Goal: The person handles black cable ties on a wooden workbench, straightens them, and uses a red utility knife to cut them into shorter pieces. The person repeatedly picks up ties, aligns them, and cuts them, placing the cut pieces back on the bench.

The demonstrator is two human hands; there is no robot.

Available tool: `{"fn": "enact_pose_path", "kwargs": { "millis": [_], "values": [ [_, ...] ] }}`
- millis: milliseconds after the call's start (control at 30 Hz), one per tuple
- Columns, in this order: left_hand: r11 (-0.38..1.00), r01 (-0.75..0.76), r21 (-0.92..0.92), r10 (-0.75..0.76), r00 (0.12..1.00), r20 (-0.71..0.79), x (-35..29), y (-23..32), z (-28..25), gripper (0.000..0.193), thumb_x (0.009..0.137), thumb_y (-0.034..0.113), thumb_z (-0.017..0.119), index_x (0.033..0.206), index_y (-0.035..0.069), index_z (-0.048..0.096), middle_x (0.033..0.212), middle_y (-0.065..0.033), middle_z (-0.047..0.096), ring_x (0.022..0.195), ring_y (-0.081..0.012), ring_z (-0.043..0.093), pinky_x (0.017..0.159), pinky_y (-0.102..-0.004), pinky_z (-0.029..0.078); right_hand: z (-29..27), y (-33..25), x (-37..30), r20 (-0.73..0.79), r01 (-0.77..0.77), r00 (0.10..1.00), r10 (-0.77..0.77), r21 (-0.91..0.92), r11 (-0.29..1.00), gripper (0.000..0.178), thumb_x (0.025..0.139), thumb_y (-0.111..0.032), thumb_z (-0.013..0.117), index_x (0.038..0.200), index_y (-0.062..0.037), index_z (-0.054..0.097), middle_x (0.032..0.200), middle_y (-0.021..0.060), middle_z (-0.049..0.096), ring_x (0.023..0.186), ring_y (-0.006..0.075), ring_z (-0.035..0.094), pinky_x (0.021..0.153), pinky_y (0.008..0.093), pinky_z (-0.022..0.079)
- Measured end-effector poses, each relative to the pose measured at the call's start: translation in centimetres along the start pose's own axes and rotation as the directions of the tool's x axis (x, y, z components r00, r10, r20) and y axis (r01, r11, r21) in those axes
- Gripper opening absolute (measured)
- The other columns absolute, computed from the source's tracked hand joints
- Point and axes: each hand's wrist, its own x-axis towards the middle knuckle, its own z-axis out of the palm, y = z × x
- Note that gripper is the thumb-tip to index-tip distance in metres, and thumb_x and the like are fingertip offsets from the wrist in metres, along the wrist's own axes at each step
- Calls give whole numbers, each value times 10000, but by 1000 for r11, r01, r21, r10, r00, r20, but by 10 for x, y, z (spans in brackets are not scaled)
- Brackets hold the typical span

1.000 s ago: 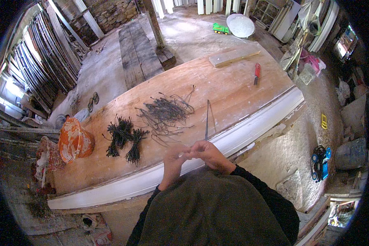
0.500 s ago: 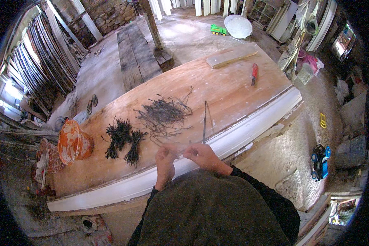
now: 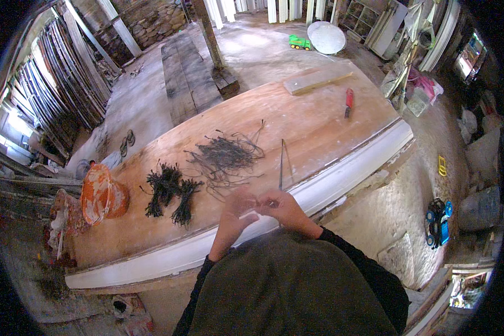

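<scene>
Partway through, judging by the layout: some dark strands are gathered, others loose. Compact dark clumps, a larger one [image 3: 163, 187] and a smaller one [image 3: 185, 206], sit side by side at the left of the surface [image 3: 302, 123]; they look sorted, but whether they're tied isn't readable. The loose heap [image 3: 227, 152] lies tangled right of them, beyond the hands, apparently what's left. Left hand [image 3: 239, 208] and right hand [image 3: 280, 205] meet above the white edge [image 3: 341, 182], close to the person's body. Fingers bent inward on both, left one blurred; can't tell whether either pinches a strand. A narrow dark strip [image 3: 281, 168] lies just past the right hand; contact unclear. Red-handled tool [image 3: 349, 103] and wooden board [image 3: 319, 81] lie at the far right end, well apart from both hands. Orange bucket [image 3: 122, 199] stands left of the clumps.
</scene>
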Motion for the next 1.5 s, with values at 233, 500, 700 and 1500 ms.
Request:
{"fn": "enact_pose_path", "kwargs": {
  "millis": [233,500,700,1500],
  "values": [
    [985,168,25,-170,980,108,-1,-6,4,513,662,-4,610,1114,65,377,820,-42,500,767,-118,486,707,-239,400,-5,10,3,-127,-66,986,109,303,951,120,737,-124,579,766,-35,503,701,6,518,661,85,487,626,225,408],
    [990,144,13,-144,985,91,-5,-2,14,460,686,34,595,1089,76,375,780,-38,493,739,-116,477,653,-246,395,-5,15,4,-202,-48,970,138,399,916,124,755,-130,561,762,-41,475,681,19,504,638,80,503,612,226,457],
    [986,149,70,-152,987,48,-4,-6,12,418,677,23,610,1045,65,417,722,-8,495,681,-85,467,627,-210,383,-4,15,4,-147,-86,974,173,465,881,138,753,-129,562,789,-44,460,710,25,512,637,88,511,602,223,454],
    [984,153,-95,-173,951,-257,-3,-41,-24,71,738,83,540,744,57,475,671,-14,508,575,-99,507,558,-233,435,-23,-10,-8,150,-82,988,25,388,918,112,698,-76,588,785,-7,599,774,77,581,735,149,536,690,259,414]
  ]
}}
